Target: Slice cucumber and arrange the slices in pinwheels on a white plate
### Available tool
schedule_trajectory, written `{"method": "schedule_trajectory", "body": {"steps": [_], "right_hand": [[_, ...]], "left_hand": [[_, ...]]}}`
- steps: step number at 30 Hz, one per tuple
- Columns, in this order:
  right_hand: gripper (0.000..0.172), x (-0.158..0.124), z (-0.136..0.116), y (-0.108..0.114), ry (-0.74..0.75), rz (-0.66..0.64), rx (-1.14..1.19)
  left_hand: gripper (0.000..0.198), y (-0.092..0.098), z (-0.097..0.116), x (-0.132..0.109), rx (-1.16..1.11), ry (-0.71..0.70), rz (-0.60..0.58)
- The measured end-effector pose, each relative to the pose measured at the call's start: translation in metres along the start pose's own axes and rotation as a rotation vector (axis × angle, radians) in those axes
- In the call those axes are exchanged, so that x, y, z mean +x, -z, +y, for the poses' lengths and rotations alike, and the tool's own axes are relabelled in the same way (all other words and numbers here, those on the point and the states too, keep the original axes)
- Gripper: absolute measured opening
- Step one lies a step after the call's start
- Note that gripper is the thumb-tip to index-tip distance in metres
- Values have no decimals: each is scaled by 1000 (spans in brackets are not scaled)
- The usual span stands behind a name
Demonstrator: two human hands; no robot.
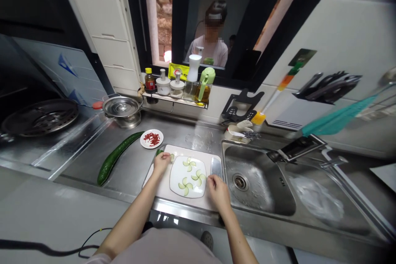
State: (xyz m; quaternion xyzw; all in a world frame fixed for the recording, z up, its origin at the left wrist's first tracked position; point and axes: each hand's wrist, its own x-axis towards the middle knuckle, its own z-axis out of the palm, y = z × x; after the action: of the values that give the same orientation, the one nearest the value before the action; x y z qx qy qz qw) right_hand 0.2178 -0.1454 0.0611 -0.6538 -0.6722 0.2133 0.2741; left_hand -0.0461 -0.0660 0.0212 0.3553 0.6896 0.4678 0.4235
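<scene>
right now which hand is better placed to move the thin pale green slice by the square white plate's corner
Probably the left hand: its fingers are at the thin pale green slice, contact unclear. The right hand is across the square white plate, near its right edge.

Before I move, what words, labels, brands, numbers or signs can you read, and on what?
No text can be read.
Yellow-capped bottle: red label, too small and blurred.
Yellow packet: print too small and blurred.
Pale panel at far left: blue marks, no legible words.
</scene>
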Motion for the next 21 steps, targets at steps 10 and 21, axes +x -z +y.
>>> {"method": "schedule_trajectory", "body": {"steps": [10, 21], "right_hand": [[23, 57, -76, 15, 223, 73, 273], [13, 63, -93, 7, 324, 21, 353]], "left_hand": [[38, 0, 85, -42, -293, -43, -395], [44, -6, 96, -67, -314, -118, -320]]}}
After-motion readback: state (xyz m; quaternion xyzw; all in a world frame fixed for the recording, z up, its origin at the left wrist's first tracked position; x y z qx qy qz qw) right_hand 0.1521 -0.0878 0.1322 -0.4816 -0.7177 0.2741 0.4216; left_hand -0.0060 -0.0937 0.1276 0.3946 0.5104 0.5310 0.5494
